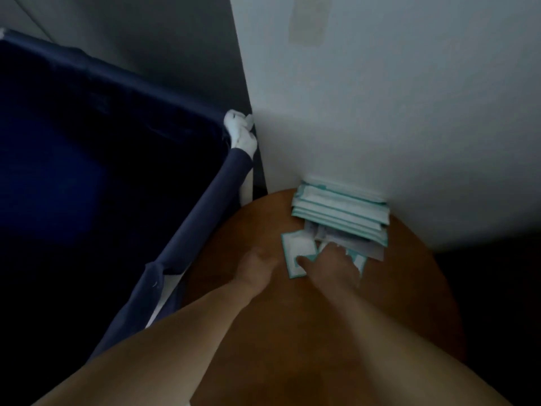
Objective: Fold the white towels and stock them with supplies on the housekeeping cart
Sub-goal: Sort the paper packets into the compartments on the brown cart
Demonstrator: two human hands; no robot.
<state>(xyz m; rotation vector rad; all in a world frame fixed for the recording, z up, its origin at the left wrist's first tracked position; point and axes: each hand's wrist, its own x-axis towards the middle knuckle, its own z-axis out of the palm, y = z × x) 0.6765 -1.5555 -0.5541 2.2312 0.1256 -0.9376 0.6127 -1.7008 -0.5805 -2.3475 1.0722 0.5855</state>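
Fingers (pixel 339 254) of the right hand (pixel 330 268) lie on some small packets, and the thumb presses the edge of one loose packet (pixel 298 253) with a green rim. It is too blurry to tell if this hand is pinching the packet or only touching it. The left hand (pixel 256 266) sits just beside that packet, on its other side. Its fingers look curled in, but I cannot tell if it holds anything.

Just past the right fingertips is a pile of packets (pixel 341 212), pushed up against the white wall (pixel 409 112). Under both hands is a round brown table (pixel 409 288). To the left of the left hand is the big dark blue cart bag (pixel 87 142). It has a white lump (pixel 241 131) on its corner, which may be a towel, but I cannot tell.

The step looks like picking up supplies. It would go best to slide the loose packets together first, then pinch them from both sides so none slip away.
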